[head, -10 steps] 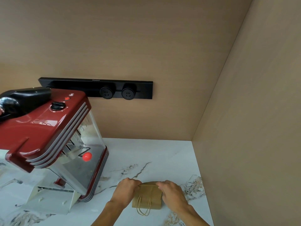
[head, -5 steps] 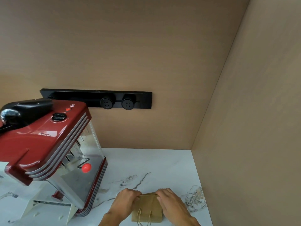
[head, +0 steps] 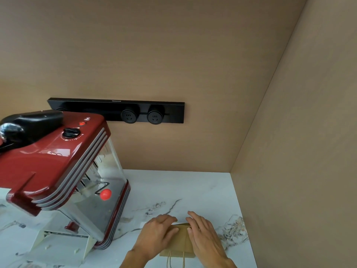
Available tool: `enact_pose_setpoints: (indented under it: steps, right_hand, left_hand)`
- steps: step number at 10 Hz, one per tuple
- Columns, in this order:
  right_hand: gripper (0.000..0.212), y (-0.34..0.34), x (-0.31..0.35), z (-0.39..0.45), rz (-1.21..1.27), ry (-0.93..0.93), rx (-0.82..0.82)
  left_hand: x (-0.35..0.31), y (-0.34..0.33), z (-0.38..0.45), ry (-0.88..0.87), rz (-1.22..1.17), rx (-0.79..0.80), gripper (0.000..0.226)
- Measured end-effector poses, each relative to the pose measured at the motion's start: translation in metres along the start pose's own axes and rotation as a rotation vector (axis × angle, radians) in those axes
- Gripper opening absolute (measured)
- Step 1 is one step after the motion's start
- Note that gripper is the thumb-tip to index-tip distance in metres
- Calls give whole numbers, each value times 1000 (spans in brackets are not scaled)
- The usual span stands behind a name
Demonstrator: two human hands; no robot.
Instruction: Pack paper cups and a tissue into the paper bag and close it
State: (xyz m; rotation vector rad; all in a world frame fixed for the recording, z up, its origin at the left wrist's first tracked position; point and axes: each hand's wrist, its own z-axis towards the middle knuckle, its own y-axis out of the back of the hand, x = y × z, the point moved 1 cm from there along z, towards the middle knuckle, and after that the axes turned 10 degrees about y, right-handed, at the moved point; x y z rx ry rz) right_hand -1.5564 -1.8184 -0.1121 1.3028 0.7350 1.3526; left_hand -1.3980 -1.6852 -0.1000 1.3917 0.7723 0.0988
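A small brown paper bag [head: 180, 242] stands on the white marble counter [head: 173, 190] near the bottom edge of the head view, its top folded shut and its twine handles hanging down the front. My left hand [head: 156, 235] lies on the bag's left side with fingers curled over the folded top. My right hand [head: 204, 236] rests flat on the bag's right side and top. No paper cups or tissue are visible; the bag's contents are hidden.
A red popcorn machine [head: 58, 171] with a glass cabinet stands on the left, close to my left hand. A black socket strip [head: 116, 111] is fixed to the beige back wall. A beige side wall [head: 299, 171] bounds the counter on the right.
The fingers of both hands have spread flatter over the bag's folded top, and my right hand now covers more of the bag. The camera view shifted slightly.
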Motion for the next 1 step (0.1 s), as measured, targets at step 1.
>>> enact_pose_setpoints:
  steps: [1]
  right_hand:
    - [45,0,5,5,-3,-4,-47]
  left_hand:
    - [-8,-8,-5,-4,-62,-161,37]
